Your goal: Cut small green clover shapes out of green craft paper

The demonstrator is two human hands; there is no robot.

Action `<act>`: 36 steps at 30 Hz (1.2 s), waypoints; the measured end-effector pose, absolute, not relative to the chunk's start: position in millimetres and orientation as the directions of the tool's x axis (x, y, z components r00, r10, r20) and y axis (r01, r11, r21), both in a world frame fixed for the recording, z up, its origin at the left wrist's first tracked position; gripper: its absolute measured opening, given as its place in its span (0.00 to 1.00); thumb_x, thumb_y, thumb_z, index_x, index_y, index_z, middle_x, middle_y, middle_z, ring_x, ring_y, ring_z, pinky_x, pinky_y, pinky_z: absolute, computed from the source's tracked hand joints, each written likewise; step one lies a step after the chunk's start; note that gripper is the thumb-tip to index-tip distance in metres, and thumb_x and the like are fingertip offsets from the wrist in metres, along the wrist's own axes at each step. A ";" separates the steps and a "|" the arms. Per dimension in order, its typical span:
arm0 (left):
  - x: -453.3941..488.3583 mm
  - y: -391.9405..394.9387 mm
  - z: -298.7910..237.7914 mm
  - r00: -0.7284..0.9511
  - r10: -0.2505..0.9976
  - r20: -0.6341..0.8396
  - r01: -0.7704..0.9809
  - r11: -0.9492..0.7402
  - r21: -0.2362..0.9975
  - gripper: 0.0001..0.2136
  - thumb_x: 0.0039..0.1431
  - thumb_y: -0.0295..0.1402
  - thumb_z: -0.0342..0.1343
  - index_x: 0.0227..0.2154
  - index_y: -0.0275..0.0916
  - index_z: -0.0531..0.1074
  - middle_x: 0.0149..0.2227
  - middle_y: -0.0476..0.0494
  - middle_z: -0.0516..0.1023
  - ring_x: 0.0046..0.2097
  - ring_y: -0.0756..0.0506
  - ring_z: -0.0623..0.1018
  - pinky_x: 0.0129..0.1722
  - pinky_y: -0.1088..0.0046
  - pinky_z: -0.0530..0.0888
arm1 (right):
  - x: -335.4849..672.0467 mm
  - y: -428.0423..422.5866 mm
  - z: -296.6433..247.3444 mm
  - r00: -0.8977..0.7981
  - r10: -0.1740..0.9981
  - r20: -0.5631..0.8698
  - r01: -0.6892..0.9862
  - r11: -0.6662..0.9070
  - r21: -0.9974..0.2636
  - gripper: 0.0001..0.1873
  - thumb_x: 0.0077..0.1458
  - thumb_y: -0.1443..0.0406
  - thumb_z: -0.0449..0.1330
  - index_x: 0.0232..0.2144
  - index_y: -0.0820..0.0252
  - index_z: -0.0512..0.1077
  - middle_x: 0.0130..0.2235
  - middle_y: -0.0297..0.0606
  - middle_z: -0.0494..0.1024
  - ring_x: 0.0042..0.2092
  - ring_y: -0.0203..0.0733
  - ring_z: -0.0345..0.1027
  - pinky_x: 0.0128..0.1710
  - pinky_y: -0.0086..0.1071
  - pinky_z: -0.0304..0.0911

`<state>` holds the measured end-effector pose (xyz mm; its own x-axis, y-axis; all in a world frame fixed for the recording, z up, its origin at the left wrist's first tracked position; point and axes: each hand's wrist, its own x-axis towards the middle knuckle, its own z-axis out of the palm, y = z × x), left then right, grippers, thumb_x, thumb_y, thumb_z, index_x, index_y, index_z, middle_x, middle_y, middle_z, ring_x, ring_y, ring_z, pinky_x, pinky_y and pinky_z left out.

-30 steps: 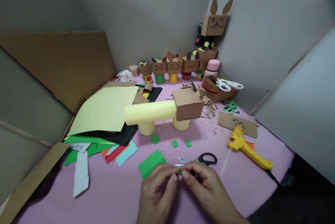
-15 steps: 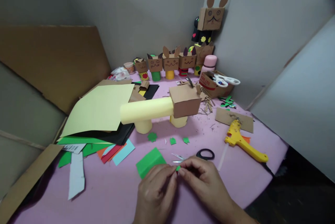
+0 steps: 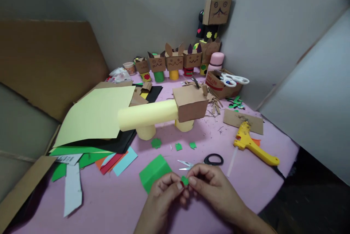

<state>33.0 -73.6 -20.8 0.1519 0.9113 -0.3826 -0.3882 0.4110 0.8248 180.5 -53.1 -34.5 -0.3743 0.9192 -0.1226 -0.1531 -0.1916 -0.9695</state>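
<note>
Between my two hands is a small green paper cutout (image 3: 185, 180), pinched at both sides. My left hand (image 3: 166, 194) grips its left edge with thumb and fingers, and my right hand (image 3: 212, 184) pinches the right edge. A folded green paper sheet (image 3: 154, 170) lies under and beyond my left hand. Just past my fingers are scissors with black handles (image 3: 213, 159), blades apart. Farther off lie a green flower cutout (image 3: 156, 143) and two small green pieces, one a scrap (image 3: 178, 147). Behind them stands a paper-tube animal with a yellow body (image 3: 147, 114) and a cardboard box head (image 3: 190, 104).
A yellow glue gun (image 3: 254, 144) rests at right on a cardboard piece (image 3: 257, 123). Paper sheets (image 3: 95, 113) are stacked at left. Several box-headed figures (image 3: 174, 62) line the back, near a pink bottle (image 3: 217, 60) and a carton holding white-handled scissors (image 3: 233, 79).
My left hand has turned and its fingers have shifted, so more of the green cutout shows. My view has moved slightly, shifting most of the table's things left.
</note>
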 end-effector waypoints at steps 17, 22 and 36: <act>33.1 -73.4 -22.9 0.196 0.887 -0.419 -0.489 0.458 0.742 0.08 0.47 0.33 0.62 0.19 0.36 0.72 0.18 0.50 0.73 0.24 0.51 0.70 0.28 0.77 0.66 | 179.7 -50.4 -35.3 -0.397 0.903 -0.164 -0.301 -0.297 -0.906 0.10 0.48 0.61 0.67 0.26 0.64 0.74 0.22 0.33 0.77 0.22 0.29 0.65 0.23 0.22 0.58; 33.7 -76.0 -24.3 0.217 0.891 -0.398 -0.488 0.452 0.747 0.08 0.48 0.33 0.63 0.21 0.36 0.72 0.19 0.50 0.73 0.24 0.51 0.70 0.28 0.77 0.66 | 180.2 -51.1 -35.4 -0.402 0.901 -0.167 -0.266 -0.289 -0.920 0.09 0.50 0.61 0.64 0.26 0.63 0.73 0.21 0.33 0.76 0.22 0.31 0.65 0.23 0.23 0.58; 33.7 -74.5 -24.7 0.011 0.968 -0.250 -0.157 0.249 0.956 0.09 0.48 0.38 0.63 0.31 0.40 0.77 0.29 0.47 0.78 0.34 0.46 0.74 0.34 0.75 0.70 | 175.1 -60.6 -34.7 -0.191 0.835 0.516 0.303 0.550 -0.779 0.07 0.52 0.74 0.57 0.30 0.63 0.74 0.26 0.40 0.77 0.28 0.39 0.70 0.28 0.30 0.63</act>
